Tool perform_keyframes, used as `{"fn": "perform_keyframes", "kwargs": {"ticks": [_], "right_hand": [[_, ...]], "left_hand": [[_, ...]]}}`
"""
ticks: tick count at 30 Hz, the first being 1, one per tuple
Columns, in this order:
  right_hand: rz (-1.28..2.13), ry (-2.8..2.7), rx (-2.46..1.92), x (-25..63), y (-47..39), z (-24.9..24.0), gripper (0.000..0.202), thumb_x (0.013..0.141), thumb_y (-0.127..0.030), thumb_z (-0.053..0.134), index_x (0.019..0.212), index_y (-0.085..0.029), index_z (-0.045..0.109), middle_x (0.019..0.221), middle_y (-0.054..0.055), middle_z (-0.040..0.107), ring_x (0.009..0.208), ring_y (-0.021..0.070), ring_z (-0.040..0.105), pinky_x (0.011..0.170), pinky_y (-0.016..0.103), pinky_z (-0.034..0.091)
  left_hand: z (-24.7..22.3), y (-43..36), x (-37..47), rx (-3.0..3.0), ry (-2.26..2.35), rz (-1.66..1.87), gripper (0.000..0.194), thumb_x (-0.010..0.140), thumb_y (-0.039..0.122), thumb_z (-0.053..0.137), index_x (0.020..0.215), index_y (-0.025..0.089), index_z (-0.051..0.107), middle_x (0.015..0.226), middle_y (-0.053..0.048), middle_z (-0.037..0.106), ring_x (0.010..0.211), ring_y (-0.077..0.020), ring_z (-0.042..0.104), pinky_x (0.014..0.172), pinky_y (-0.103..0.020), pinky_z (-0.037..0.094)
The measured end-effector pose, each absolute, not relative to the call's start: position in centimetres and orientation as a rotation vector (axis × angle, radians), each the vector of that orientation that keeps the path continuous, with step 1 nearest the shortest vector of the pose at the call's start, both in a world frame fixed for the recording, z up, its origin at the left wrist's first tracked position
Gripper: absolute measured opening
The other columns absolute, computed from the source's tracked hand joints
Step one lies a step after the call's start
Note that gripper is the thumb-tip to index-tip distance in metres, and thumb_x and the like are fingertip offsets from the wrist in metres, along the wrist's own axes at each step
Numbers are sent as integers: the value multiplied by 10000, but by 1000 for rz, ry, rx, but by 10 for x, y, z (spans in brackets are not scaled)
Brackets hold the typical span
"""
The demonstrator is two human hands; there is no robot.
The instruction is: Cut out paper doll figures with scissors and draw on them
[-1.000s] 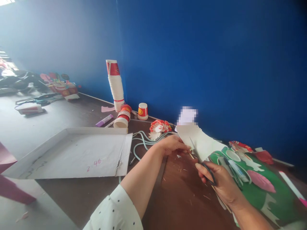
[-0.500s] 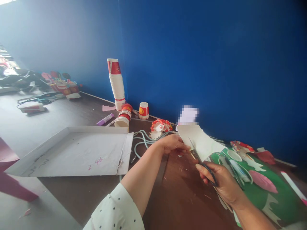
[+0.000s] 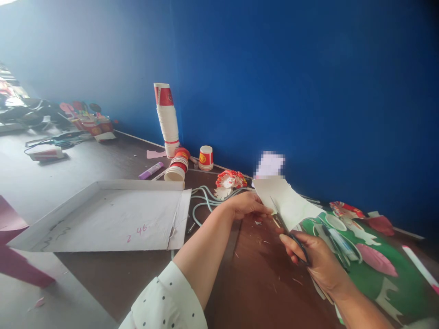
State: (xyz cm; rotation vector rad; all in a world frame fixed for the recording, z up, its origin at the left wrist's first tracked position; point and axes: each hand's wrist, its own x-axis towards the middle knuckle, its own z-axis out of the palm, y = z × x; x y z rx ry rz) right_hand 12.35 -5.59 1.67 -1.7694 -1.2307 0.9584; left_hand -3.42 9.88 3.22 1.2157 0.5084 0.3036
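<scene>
A curved piece of white paper [image 3: 290,201] is pinched along its left edge by my left hand [image 3: 249,205]. My right hand [image 3: 313,256] grips black-handled scissors [image 3: 299,246] by the finger loops. The blades point up and left and lie against the paper's lower edge, close to my left fingertips. Small paper scraps [image 3: 258,223] lie on the brown table under both hands. A red and white cut paper cup flower [image 3: 230,180] rests just beyond my left hand.
A tall stack of paper cups [image 3: 167,123] leans by the blue wall, with a single upturned cup [image 3: 206,158] nearby. At left lies a shallow white box lid [image 3: 99,224]. Pale cables [image 3: 202,196] run behind my left arm. A green mat [image 3: 372,292] with pens and cut pieces lies at right.
Hardly anything differs. Both hands, the paper and the scissors keep nearly the same place; the whole view shifts very slightly.
</scene>
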Motion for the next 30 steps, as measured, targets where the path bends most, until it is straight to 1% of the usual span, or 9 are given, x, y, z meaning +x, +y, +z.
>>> {"fn": "perform_keyframes", "kwargs": {"ticks": [4, 10, 15, 18, 22, 26, 30], "right_hand": [[975, -1201, -1766, 123, -56, 17, 353, 742, -526, 686, 871, -202, 741, 592, -6, 555, 547, 134, 500, 520, 253, 413], [993, -1196, -1741, 125, -55, 15, 313, 728, -519, 701, 783, -213, 736, 583, -3, 550, 534, 139, 491, 500, 256, 400], [1001, -1207, -1742, 127, -54, 13, 325, 764, -508, 680, 889, -214, 737, 580, -17, 542, 533, 131, 492, 514, 256, 389], [1004, -1180, -1751, 128, -55, 12, 348, 758, -510, 684, 911, -202, 736, 579, -17, 538, 530, 128, 486, 502, 253, 383], [998, -1196, -1755, 128, -55, 11, 358, 752, -516, 687, 889, -188, 734, 576, -17, 533, 527, 126, 480, 494, 249, 387], [992, -1209, -1773, 128, -55, 12, 347, 760, -513, 679, 867, -186, 717, 590, -22, 526, 540, 121, 480, 496, 239, 383], [956, -1263, -1782, 127, -55, 14, 354, 783, -523, 648, 713, -178, 677, 580, -15, 521, 536, 117, 475, 508, 243, 378]], "left_hand": [[30, 100, -33, 1197, 509, 302, 228, 571, 236, 835, 709, 106, 708, 706, -49, 662, 602, -98, 566, 606, -240, 473], [26, 101, -32, 1174, 479, 321, 233, 546, 220, 849, 681, 105, 699, 678, -41, 653, 598, -96, 570, 580, -230, 471], [25, 101, -31, 1160, 450, 322, 256, 524, 230, 862, 677, 105, 699, 665, -43, 650, 580, -96, 564, 551, -223, 460], [24, 101, -31, 1156, 446, 317, 263, 519, 228, 864, 679, 105, 696, 655, -41, 646, 573, -95, 558, 550, -226, 455], [24, 102, -31, 1155, 451, 313, 275, 510, 227, 865, 684, 99, 696, 644, -35, 637, 586, -95, 565, 566, -223, 459], [25, 102, -31, 1150, 459, 297, 282, 515, 211, 861, 719, 100, 701, 689, -37, 652, 602, -90, 569, 574, -219, 463], [26, 99, -30, 1129, 461, 320, 270, 561, 220, 844, 755, 99, 699, 714, -40, 655, 600, -83, 565, 577, -223, 472]]}}
